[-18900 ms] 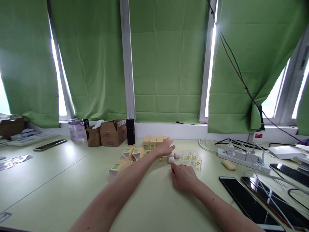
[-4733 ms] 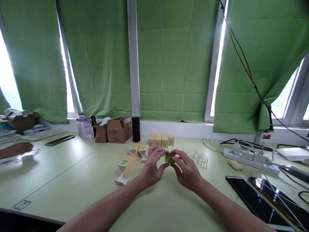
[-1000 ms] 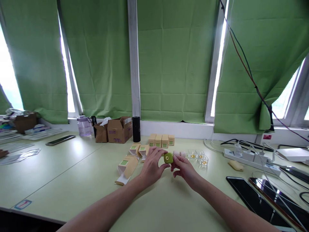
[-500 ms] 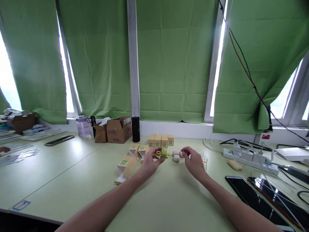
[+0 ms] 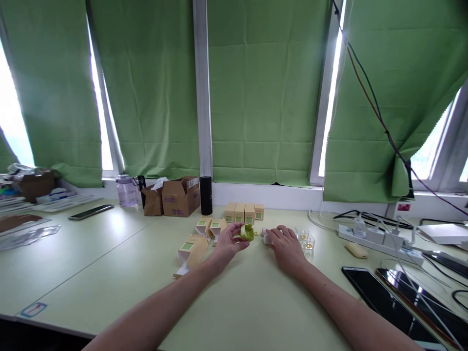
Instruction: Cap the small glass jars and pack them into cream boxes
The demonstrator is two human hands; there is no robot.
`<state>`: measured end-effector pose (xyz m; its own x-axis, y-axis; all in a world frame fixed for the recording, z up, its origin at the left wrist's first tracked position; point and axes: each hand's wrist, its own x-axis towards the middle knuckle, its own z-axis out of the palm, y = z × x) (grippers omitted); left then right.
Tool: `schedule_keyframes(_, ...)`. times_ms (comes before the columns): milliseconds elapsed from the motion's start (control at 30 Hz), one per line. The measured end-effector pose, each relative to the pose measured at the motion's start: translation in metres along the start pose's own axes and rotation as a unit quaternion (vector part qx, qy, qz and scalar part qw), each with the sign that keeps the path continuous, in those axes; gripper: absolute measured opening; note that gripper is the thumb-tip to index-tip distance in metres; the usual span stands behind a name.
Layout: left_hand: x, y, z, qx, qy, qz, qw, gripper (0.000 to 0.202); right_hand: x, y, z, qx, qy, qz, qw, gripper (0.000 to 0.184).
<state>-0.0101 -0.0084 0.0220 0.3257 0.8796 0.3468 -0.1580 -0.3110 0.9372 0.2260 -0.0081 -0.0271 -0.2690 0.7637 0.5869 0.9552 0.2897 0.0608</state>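
Observation:
My left hand (image 5: 227, 245) is closed around a small green hollow cup (image 5: 247, 233), its opening turned towards me and to the right. My right hand (image 5: 287, 247) lies low over small white cylinders (image 5: 266, 238), its fingers bent down onto one of them. The fingers partly hide the cylinders. Just right of that hand stand small clear containers (image 5: 309, 243) with gold-coloured parts inside. Left of my left hand lie opened cardboard boxes (image 5: 193, 250) with green labels.
Several small closed boxes (image 5: 239, 213) stand in a row behind my hands. Farther back are a black cylinder (image 5: 205, 196) and a brown carton (image 5: 180, 197). On the right lie a power strip (image 5: 378, 242), cables and dark tablets (image 5: 380, 304). Another person's arm (image 5: 18, 222) shows at far left.
The green cup has turned so its hollow side faces me. My right hand has shifted left and down over the white cylinders. The other person's arm reaches farther in at far left.

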Motion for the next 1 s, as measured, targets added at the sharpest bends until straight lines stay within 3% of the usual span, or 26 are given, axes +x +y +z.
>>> schedule_keyframes(200,0.001,-0.004,0.000,-0.007,-0.030,0.016,0.999,0.055,0.002,-0.004,0.001,-0.024,-0.010,0.020,0.999,0.021)
schedule_keyframes(300,0.002,-0.006,0.000,-0.002,-0.036,0.025,0.999,0.055,0.002,-0.005,0.001,-0.005,-0.008,0.033,0.999,0.025)
schedule_keyframes(400,0.002,-0.005,0.000,0.006,-0.033,0.035,0.999,0.055,0.004,-0.005,0.000,0.067,0.016,0.059,0.996,0.025)
schedule_keyframes(467,0.002,-0.004,0.000,0.010,-0.033,0.040,0.999,0.054,0.006,-0.007,-0.002,0.173,0.051,0.106,0.978,0.020)
schedule_keyframes(533,0.002,-0.003,0.000,0.014,-0.033,0.049,0.998,0.053,0.009,-0.009,-0.005,0.333,0.080,0.170,0.924,0.017)
schedule_keyframes(567,0.002,-0.003,0.000,0.017,-0.030,0.054,0.998,0.052,0.011,-0.011,-0.006,0.424,0.083,0.200,0.879,0.021)
schedule_keyframes(667,0.002,-0.003,0.000,0.033,-0.016,0.069,0.997,0.051,0.012,-0.020,-0.015,0.659,0.058,0.260,0.704,0.041)
schedule_keyframes(733,0.002,-0.003,-0.001,0.043,-0.008,0.076,0.996,0.051,0.011,-0.027,-0.023,0.737,0.046,0.280,0.613,0.044)
schedule_keyframes(800,0.002,-0.003,-0.001,0.045,-0.007,0.079,0.996,0.051,0.010,-0.034,-0.031,0.770,0.039,0.284,0.570,0.043)
schedule_keyframes(1000,0.002,-0.002,0.000,0.037,-0.017,0.087,0.995,0.050,0.006,-0.046,-0.049,0.805,0.027,0.235,0.544,0.041)
